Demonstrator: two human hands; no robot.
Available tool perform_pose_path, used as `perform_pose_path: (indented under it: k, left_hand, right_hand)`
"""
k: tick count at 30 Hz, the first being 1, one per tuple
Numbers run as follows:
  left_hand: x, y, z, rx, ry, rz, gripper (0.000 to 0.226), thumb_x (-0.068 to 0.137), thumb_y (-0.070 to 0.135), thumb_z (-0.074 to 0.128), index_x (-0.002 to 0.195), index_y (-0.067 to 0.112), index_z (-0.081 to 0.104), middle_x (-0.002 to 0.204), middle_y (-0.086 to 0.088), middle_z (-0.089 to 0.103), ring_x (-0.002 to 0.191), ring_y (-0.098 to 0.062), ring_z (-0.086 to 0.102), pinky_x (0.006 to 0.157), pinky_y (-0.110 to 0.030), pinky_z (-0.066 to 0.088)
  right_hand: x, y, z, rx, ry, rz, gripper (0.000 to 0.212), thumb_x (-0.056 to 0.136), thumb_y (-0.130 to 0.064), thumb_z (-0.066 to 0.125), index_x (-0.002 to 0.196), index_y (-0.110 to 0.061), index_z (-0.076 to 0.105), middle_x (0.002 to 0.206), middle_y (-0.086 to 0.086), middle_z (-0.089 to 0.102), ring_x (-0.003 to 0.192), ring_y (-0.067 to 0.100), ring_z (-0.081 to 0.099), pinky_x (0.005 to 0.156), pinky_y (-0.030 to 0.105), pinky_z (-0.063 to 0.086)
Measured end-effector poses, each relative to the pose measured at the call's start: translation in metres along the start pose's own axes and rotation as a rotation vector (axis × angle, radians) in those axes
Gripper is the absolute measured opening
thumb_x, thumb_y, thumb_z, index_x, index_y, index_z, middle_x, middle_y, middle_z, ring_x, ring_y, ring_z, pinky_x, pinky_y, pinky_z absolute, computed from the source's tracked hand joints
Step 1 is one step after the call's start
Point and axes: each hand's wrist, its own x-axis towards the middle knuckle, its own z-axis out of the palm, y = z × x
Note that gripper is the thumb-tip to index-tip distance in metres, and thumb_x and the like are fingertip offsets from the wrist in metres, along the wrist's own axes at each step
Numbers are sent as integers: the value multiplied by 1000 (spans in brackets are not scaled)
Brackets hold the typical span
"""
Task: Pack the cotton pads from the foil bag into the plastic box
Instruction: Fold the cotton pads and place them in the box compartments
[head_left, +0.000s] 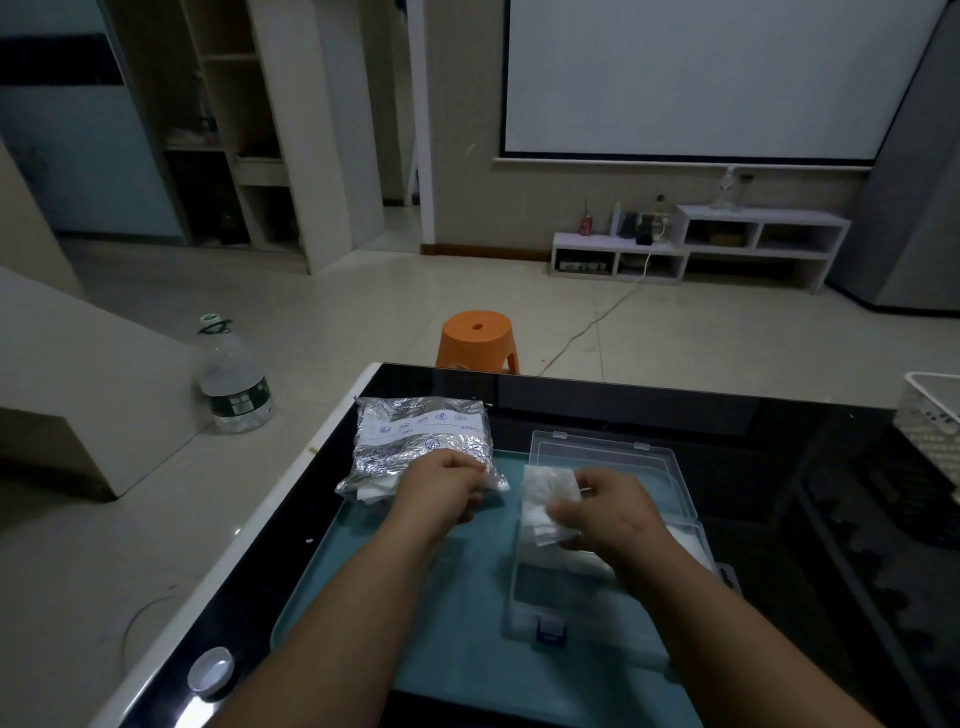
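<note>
While the right hand (602, 512) is holding pinched cotton pads (548, 496) over the plastic box (512, 587), centre right | left hand (441, 488) is gripping the foil bag (421, 436) mouth | next: probably lowering them flat inside.

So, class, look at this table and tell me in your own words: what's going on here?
A person is moving cotton pads from a bag into a box. The left hand grips the open end of the foil bag, where white pads show at the mouth. The right hand holds a small bunch of cotton pads over the open plastic box, whose lid is folded back. Both bag and box sit on a teal tray.
</note>
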Motion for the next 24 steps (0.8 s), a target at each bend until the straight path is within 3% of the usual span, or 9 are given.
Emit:
perform_pose_path:
  k: [3, 7, 10, 13, 15, 17, 20, 22, 24]
  left_hand:
    - [-6, 0, 10, -62, -87, 7, 4, 88, 9, 62, 85, 8, 64, 80, -11, 62, 66, -19, 54, 58, -26, 43]
    - [-10, -1, 18, -98, -183, -12, 16, 91, 28, 63, 86, 13, 69, 81, -2, 72, 76, -18, 64, 70, -30, 48]
    - [-10, -4, 20, -88, -177, 16, 7, 89, 19, 67, 84, 16, 69, 78, -1, 72, 72, -15, 64, 68, -30, 49]
    - [-10, -6, 22, -138, -141, 0, 9, 88, 6, 66, 82, 12, 67, 66, 0, 67, 54, -9, 59, 59, -25, 51]
    - [-10, -7, 24, -186, -153, -36, 8, 87, 0, 65, 86, 7, 65, 72, -4, 69, 57, -12, 63, 58, -24, 54]
    - [-11, -7, 25, -217, -162, -49, 9, 86, -5, 63, 89, 3, 63, 82, -11, 69, 65, -20, 66, 62, -27, 57]
    - [-11, -7, 28, -287, -157, -39, 8, 89, -5, 58, 93, 2, 60, 87, -16, 68, 70, -23, 67, 66, -30, 58]
    - [-12, -5, 30, -424, -154, -64, 9, 93, 9, 58, 100, 4, 60, 94, -19, 69, 78, -26, 69, 72, -34, 59]
    - [-12, -6, 34, -565, -172, -116, 29, 93, 31, 61, 113, 9, 59, 105, -21, 68, 91, -29, 66, 86, -43, 55]
  right_hand:
    - [-2, -2, 0, 39, 2, -5, 24, 85, 2, 68, 106, -8, 61, 98, 13, 67, 82, 28, 70, 65, 33, 60]
    - [-2, -4, 2, 98, 1, -5, 22, 83, -3, 71, 98, -8, 55, 101, 14, 66, 85, 29, 70, 71, 37, 61]
    - [-2, -6, 2, 136, -26, -3, 16, 87, -4, 66, 100, -9, 57, 104, 13, 65, 90, 29, 69, 76, 40, 61]
    - [-1, -7, 2, 168, -6, 7, 13, 89, 2, 58, 98, -7, 60, 104, 17, 65, 91, 32, 69, 80, 48, 60]
    - [-1, -7, 2, 167, 17, -6, 16, 89, 2, 56, 98, -9, 61, 104, 18, 65, 90, 32, 70, 79, 48, 60]
    - [-4, -9, 3, 173, -9, -11, 15, 92, -4, 57, 102, -13, 59, 105, 15, 64, 88, 29, 70, 73, 41, 61]
    - [-5, -9, 2, -5, 34, -64, 27, 84, -11, 68, 102, -25, 53, 104, 7, 62, 86, 23, 67, 67, 33, 59]
    - [-5, -9, 3, -164, 131, -135, 30, 81, -18, 73, 99, -29, 51, 99, -2, 60, 87, 19, 63, 71, 33, 57]
    - [-7, -10, 5, -276, 208, -231, 26, 83, -22, 72, 96, -28, 52, 94, -7, 59, 83, 12, 61, 68, 27, 54]
